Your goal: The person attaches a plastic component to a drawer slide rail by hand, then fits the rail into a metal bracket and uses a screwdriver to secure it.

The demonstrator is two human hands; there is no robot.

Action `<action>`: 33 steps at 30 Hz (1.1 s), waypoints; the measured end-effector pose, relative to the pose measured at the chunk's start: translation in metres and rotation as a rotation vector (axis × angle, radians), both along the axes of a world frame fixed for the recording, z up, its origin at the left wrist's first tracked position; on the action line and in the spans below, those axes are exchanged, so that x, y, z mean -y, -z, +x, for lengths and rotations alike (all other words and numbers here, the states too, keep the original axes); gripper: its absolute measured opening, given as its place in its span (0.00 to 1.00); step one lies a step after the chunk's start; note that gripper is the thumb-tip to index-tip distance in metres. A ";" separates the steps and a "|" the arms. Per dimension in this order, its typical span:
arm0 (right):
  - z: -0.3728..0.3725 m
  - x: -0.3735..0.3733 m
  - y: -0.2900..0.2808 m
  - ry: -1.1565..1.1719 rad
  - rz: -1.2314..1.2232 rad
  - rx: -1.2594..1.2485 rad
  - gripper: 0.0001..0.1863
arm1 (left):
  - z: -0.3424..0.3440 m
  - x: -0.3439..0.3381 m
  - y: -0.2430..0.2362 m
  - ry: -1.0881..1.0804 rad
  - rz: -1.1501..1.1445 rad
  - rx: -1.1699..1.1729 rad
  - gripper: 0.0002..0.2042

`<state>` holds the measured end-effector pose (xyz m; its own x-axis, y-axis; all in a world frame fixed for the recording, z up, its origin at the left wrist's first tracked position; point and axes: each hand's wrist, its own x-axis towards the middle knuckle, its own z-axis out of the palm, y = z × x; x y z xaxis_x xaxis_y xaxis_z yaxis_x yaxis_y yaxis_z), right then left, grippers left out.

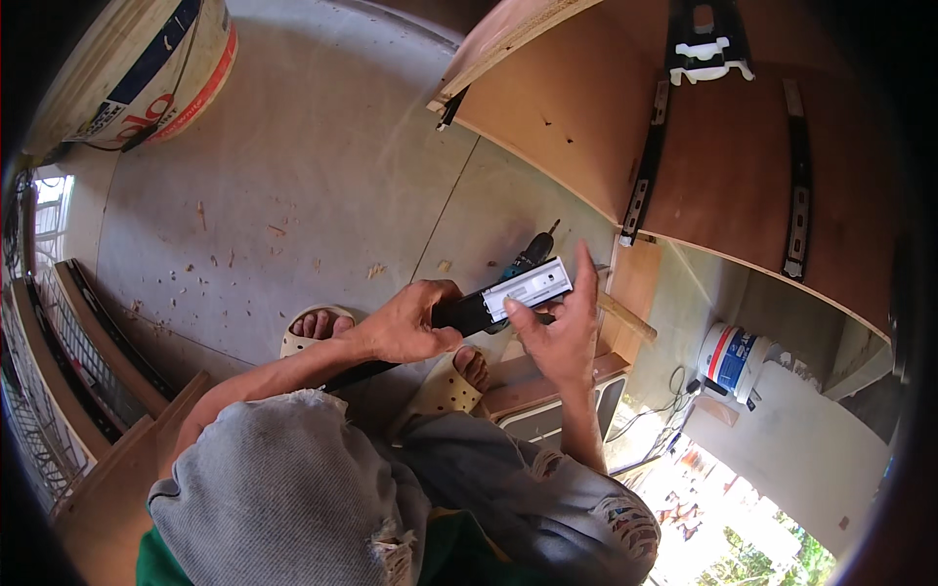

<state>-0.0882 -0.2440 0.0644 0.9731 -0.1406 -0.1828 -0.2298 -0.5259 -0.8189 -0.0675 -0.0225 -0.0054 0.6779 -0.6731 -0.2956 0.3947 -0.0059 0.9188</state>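
The left hand [405, 327] is wrapped around the dark end of a drawer slide [508, 298], a long black rail with a white plastic piece on its far end, its fingers [435, 293] curled shut over the rail and the thumb pressed against the underside. The right hand [562, 327] meets the slide from the other side: its thumb and the fingers [518, 314] nearest the body pinch the white part from below, while the index finger stands straight up just past the white end, not bent around anything. The slide lies level between the two sets of fingers, held in the air above the person's knees and the concrete floor [322, 166]. Just beyond the fingertips of both hands a cordless drill [532, 252] lies on the floor, partly hidden behind the slide. Below the left fingers two feet in pale sandals [313, 327] rest on the floor among wood chips. Past the raised right index finger stands a brown plywood cabinet panel [723, 186] with two black slide rails [647, 166] screwed to its face. Far off to the right of the fingers a small white bucket [731, 359] sits on the floor.
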 end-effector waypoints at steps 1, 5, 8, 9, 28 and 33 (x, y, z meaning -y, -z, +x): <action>0.001 0.000 0.002 -0.124 -0.172 0.000 0.61 | 0.001 0.000 -0.001 0.009 0.027 0.000 0.19; 0.002 -0.005 -0.006 -0.227 -0.329 -0.038 0.61 | 0.005 0.004 -0.009 -0.016 0.059 -0.195 0.15; 0.000 -0.006 -0.005 -0.153 -0.195 -0.083 0.59 | 0.004 0.003 0.002 0.000 -0.026 -0.183 0.13; -0.001 -0.007 0.000 -0.114 -0.072 -0.004 0.51 | 0.007 -0.001 0.005 -0.001 -0.024 -0.181 0.13; 0.011 -0.016 -0.020 0.363 0.312 -0.106 0.16 | 0.006 0.016 -0.024 -0.044 0.115 0.533 0.28; 0.021 -0.013 -0.020 0.399 0.280 -0.162 0.15 | -0.002 0.026 -0.029 -0.007 0.369 0.688 0.22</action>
<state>-0.0675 -0.2315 0.0844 0.8094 -0.4194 -0.4110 -0.5039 -0.1366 -0.8529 -0.0700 -0.0489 0.0233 0.7937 -0.6082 -0.0105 -0.2625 -0.3580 0.8961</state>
